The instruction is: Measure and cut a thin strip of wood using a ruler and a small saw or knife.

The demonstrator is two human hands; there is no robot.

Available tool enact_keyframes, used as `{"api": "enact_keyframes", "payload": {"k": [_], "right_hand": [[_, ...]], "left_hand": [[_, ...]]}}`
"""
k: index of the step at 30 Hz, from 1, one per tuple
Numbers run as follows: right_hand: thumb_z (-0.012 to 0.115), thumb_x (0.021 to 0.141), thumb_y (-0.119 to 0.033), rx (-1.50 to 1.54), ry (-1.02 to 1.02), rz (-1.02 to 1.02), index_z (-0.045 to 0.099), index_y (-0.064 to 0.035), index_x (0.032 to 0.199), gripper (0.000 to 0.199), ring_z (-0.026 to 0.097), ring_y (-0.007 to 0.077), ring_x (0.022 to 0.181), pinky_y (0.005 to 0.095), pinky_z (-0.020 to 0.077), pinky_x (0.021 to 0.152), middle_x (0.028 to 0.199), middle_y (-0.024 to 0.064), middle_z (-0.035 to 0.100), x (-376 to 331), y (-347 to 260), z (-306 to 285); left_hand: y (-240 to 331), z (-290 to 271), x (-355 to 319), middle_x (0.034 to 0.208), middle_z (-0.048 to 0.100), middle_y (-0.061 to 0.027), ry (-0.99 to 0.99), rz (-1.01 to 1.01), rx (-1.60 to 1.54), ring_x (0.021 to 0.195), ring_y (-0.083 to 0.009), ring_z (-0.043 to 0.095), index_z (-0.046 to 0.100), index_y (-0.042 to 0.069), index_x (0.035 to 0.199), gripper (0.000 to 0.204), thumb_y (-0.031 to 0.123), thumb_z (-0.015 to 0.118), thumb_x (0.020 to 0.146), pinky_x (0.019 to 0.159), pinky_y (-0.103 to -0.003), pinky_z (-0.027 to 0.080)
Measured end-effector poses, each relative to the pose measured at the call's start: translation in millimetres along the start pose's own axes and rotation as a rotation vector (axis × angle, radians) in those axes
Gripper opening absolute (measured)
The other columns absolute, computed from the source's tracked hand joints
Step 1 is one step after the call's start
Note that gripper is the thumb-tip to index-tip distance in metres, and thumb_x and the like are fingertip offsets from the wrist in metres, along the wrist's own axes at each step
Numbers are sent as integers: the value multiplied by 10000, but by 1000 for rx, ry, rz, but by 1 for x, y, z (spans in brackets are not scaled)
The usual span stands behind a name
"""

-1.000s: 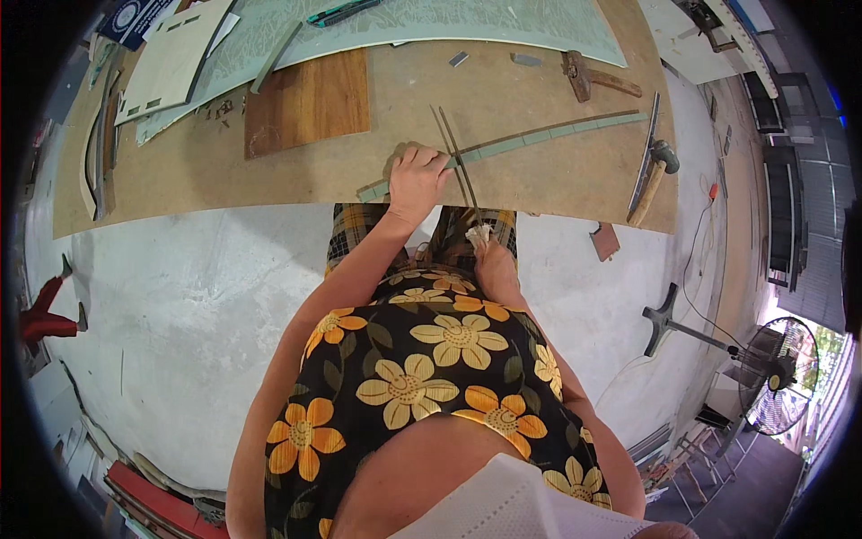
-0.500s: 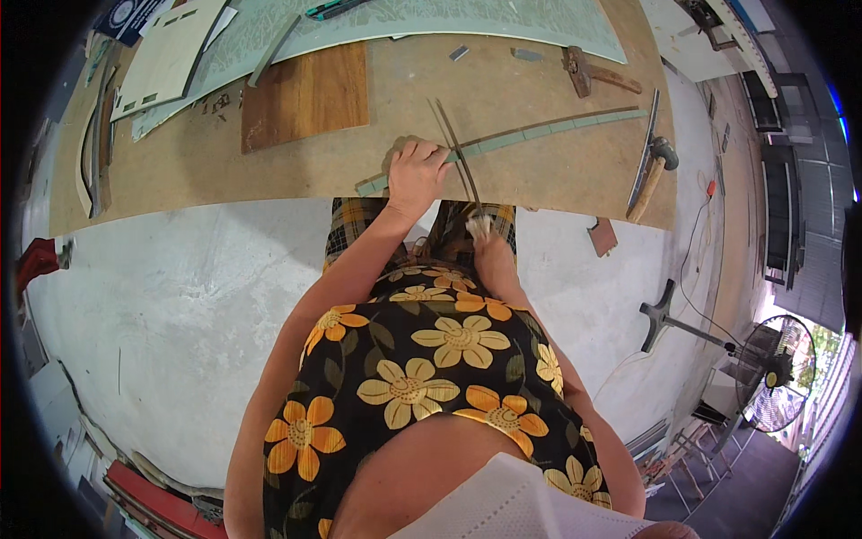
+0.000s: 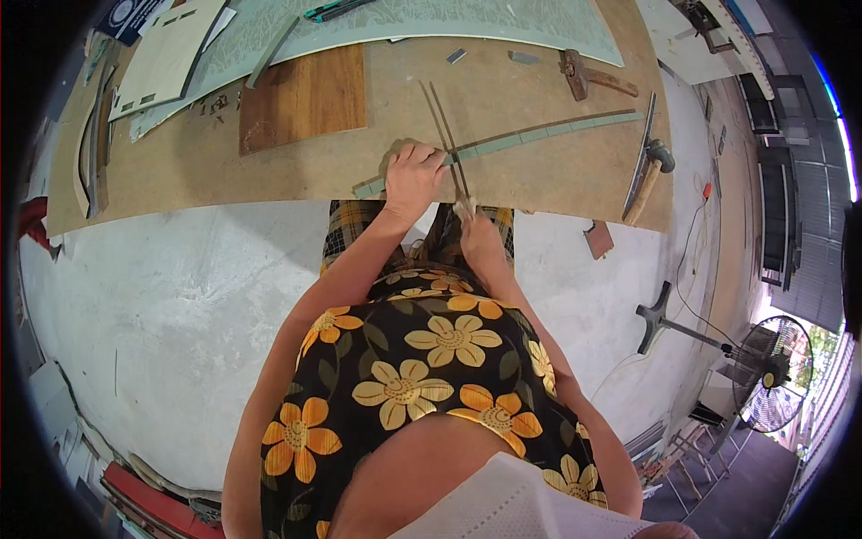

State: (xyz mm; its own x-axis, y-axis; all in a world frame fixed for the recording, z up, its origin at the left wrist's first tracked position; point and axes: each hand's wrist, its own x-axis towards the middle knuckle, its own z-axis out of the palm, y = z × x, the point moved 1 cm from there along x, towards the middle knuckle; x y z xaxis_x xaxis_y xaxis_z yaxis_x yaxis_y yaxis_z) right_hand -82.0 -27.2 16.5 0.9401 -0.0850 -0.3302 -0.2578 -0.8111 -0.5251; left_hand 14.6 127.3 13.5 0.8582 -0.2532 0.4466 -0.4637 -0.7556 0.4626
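Tbl edge (image 3: 269, 196): R hand (image 3: 482, 238) clenches dk tool (image 3: 461, 171).

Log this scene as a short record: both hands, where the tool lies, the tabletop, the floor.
Left hand: resting on green strip
Right hand: gripping thin dark tool by its pale end
Tool position: crossing the strip, right of the left fingers
Tabletop: wooden board, hammer, dark-headed mallet
Floor: standing fan, right
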Motion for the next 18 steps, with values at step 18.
{"api": "enact_keyframes", "payload": {"k": [18], "right_hand": [[441, 992, -196, -186, 31, -238, 547, 47, 1238, 361, 652, 481, 867, 538, 525, 750, 870, 325, 656, -18, 30, 8]], "left_hand": [[-1, 2, -3, 922, 598, -1, 41, 9, 10, 927, -224, 565, 698, 130, 939, 242, 203, 772, 720, 751, -395, 456]]}}
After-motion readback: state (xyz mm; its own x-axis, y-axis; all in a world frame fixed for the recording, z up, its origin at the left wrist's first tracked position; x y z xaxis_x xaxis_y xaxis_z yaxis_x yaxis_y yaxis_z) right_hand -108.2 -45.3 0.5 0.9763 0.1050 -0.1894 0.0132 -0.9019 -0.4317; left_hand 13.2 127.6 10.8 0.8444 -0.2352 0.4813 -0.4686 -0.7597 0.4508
